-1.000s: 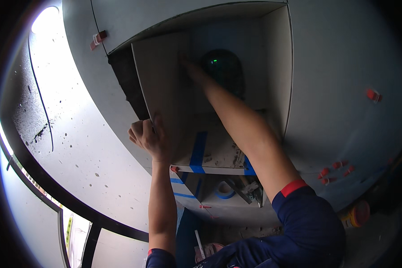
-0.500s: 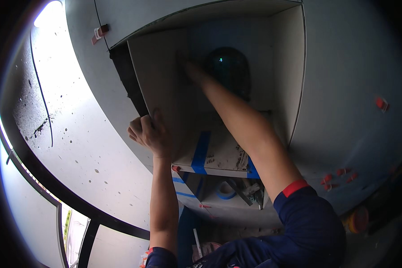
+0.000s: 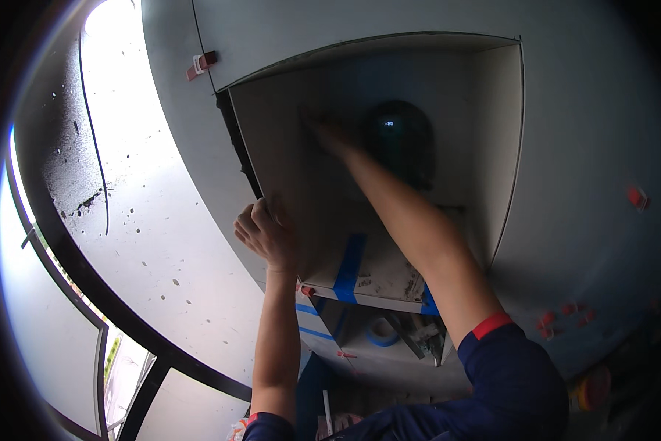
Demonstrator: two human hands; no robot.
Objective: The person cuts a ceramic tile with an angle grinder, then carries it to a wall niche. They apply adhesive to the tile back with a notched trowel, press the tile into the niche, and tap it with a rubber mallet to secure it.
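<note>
At the left side of a recessed wall niche, a grey tile panel stands upright, with a narrow dark gap along its outer edge. My left hand grips that edge low down, fingers curled round it. Deep inside, my right hand is spread against the panel's inner face, its fingertips dim in shadow. A dark rounded object with a small lit spot is at the back of the niche. Strips of blue tape cross the dirty bottom ledge.
A lower shelf holds a blue-and-white tape roll and metal tools. Red clips are on the surrounding wall. A bright window is at left. A yellow-red bucket sits at lower right.
The panel has shifted left with both hands on it, narrowing the dark gap beside it. The whole view has moved slightly, putting the niche a little lower and further right.
</note>
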